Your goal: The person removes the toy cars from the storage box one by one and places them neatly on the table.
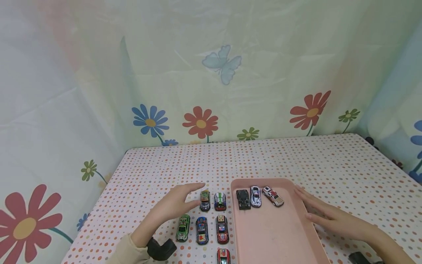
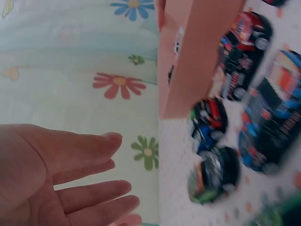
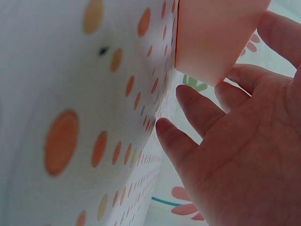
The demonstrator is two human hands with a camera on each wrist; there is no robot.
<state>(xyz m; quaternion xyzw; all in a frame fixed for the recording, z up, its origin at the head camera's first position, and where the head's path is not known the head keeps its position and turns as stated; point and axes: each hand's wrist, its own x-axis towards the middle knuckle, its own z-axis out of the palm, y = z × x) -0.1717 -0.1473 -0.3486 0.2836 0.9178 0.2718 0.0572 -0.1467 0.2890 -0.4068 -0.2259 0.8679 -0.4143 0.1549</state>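
My left hand [image 1: 176, 200] hovers beside the toy car with an orange-green roof [image 1: 205, 200], thumb and fingers spread with nothing between them. In the left wrist view the same hand [image 2: 70, 174] is apart from the cars. At the right side of a pink tray [image 1: 263, 242], my right hand [image 1: 333, 218] has its fingertips right at the wall and rim. Its fingers look extended in the right wrist view, by the tray's outer wall [image 3: 211, 37]. Inside the tray's far end sit a black toy car [image 1: 243, 199], a silver one [image 1: 255, 196] and a white-and-red one [image 1: 273, 196].
Left of the tray stand more toy cars: a white-and-green one [image 1: 220, 201], a bright green one [image 1: 182, 227], a blue one [image 1: 202, 230] and several red ones, including one [image 1: 222, 229] close to the tray wall. A dotted cloth [image 1: 171, 165] covers the table; a flowered curtain [image 1: 263, 91] hangs behind.
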